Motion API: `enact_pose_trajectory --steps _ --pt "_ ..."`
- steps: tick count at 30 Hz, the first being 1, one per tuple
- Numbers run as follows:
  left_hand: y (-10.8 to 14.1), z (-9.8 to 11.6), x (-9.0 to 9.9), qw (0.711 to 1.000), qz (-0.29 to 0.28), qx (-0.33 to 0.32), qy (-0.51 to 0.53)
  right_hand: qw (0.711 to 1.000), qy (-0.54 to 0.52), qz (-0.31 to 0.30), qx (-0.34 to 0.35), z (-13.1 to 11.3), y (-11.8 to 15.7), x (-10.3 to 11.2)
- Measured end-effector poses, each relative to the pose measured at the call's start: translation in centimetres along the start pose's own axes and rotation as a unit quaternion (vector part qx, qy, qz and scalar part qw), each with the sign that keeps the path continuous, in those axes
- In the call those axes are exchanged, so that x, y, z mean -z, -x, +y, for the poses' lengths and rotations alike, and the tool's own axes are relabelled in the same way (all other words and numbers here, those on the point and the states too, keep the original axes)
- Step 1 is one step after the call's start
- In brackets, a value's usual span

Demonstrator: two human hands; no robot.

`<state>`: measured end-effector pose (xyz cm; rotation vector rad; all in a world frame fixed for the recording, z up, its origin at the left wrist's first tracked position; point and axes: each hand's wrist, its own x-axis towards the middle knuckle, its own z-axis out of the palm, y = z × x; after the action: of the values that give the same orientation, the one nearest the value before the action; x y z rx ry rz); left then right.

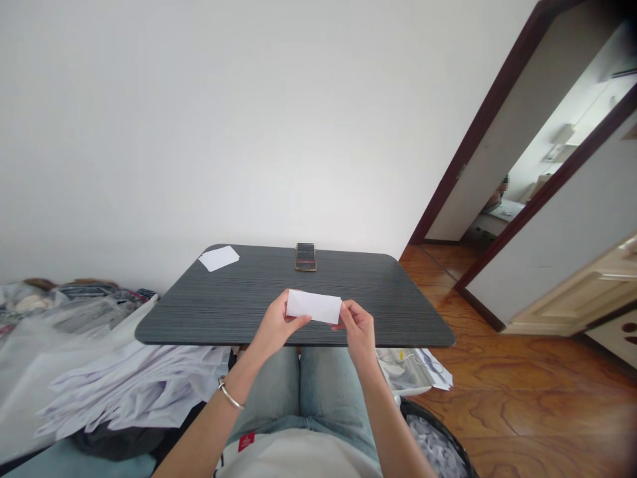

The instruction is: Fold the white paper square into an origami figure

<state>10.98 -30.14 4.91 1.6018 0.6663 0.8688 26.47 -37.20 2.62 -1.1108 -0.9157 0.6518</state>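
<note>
Between my two hands, above the near part of the dark table (pixel 223 305), is a folded piece of white paper (pixel 314 307). My left hand (pixel 279 323) grips its left end, thumb along the lower edge and fingers behind. At the right end, my right hand (pixel 355 323) pinches the corner between thumb and fingers. The paper is a narrow strip lying lengthwise, and its layers show at the right edge. Fingertips behind it are hidden. A small stack of white paper sheets (pixel 219 257) rests at the table's far left corner.
A phone-like dark device (pixel 305 257) stands at the table's back edge by the white wall (pixel 279 119). White papers or cloths (pixel 144 385) are piled at left. Below right are a white tray (pixel 405 372) and a bin of paper scraps (pixel 438 445). A person (pixel 497 194) appears through the doorway.
</note>
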Motion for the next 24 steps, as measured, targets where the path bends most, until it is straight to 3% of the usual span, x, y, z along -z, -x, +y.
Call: enact_pose_trajectory --steps 5,8,13,18,24 --pt "-0.1 0.2 0.0 1.0 0.011 -0.003 0.028 0.999 0.002 -0.037 -0.018 -0.2 -0.2 0.3" --pt "-0.2 0.2 0.0 0.997 0.042 -0.01 0.066 0.999 0.022 -0.023 -0.007 -0.1 -0.1 0.2" --pt "-0.4 0.6 0.0 0.986 0.095 0.038 0.128 0.99 0.115 0.036 0.069 0.1 0.6 -0.4" --pt "-0.4 0.9 0.0 0.978 0.106 0.077 0.162 0.968 0.203 0.031 0.147 0.1 1.0 -0.7" --pt "-0.6 0.7 0.3 0.978 0.125 0.079 0.146 0.944 0.244 0.023 0.222 -0.5 1.2 -1.0"
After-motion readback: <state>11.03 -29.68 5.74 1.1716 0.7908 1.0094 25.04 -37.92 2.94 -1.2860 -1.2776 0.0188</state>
